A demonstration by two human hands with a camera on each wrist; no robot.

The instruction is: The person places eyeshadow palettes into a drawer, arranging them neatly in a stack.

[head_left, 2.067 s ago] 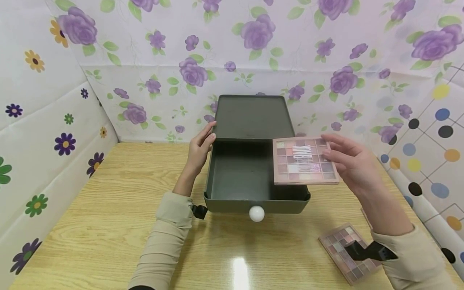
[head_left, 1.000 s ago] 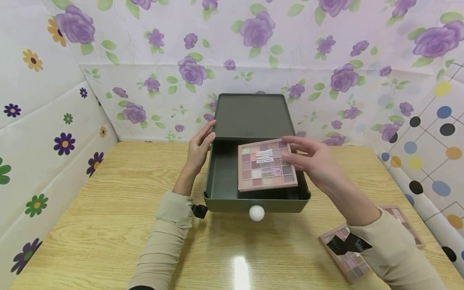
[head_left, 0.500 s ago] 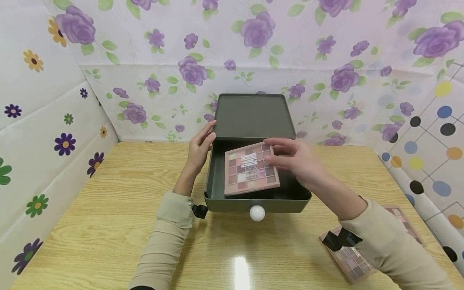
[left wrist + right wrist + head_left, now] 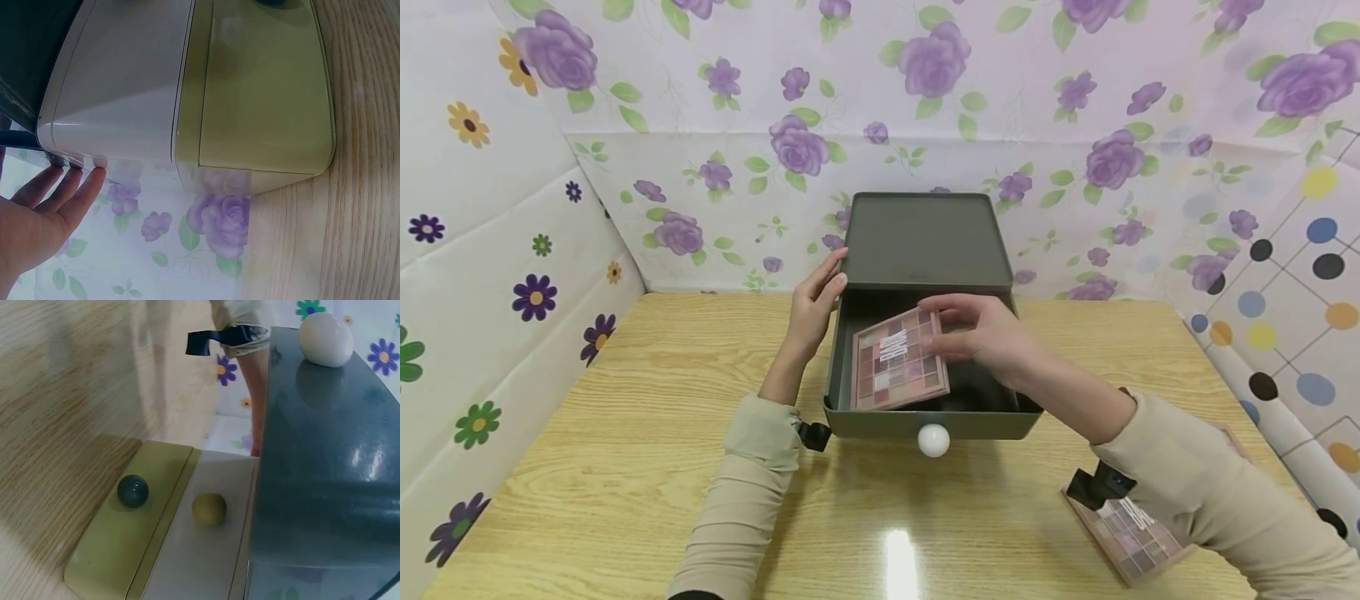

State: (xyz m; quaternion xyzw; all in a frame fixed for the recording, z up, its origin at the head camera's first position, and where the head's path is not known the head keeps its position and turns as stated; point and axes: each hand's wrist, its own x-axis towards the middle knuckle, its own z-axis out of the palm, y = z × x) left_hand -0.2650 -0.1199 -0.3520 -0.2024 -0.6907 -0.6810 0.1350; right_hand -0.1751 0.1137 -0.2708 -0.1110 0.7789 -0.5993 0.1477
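My right hand [image 4: 985,337] pinches the right edge of a pink eyeshadow palette [image 4: 887,371], thumb on top. The palette lies slanted within the pulled-out dark green drawer [image 4: 880,425], over its left part. A white knob [image 4: 933,440] sits on the drawer's front. My left hand [image 4: 811,312] rests its fingertips against the left side of the drawer unit, beside the dark top [image 4: 925,237]. In the left wrist view, the straight fingers [image 4: 81,194] of that hand touch the unit's side. The right wrist view does not show the right hand.
Below the dark drawer are a white drawer [image 4: 194,556] and a yellow-green drawer [image 4: 112,537]. A second eyeshadow palette [image 4: 1138,542] lies on the wooden table [image 4: 647,417] at right, partly under my right sleeve. Another palette [image 4: 1232,439] is mostly hidden behind that sleeve. Flowered sheets surround the table.
My right hand has carried the palette left from beside the drawer's right edge and down into the drawer, turning it slightly. The left hand has stayed in place.
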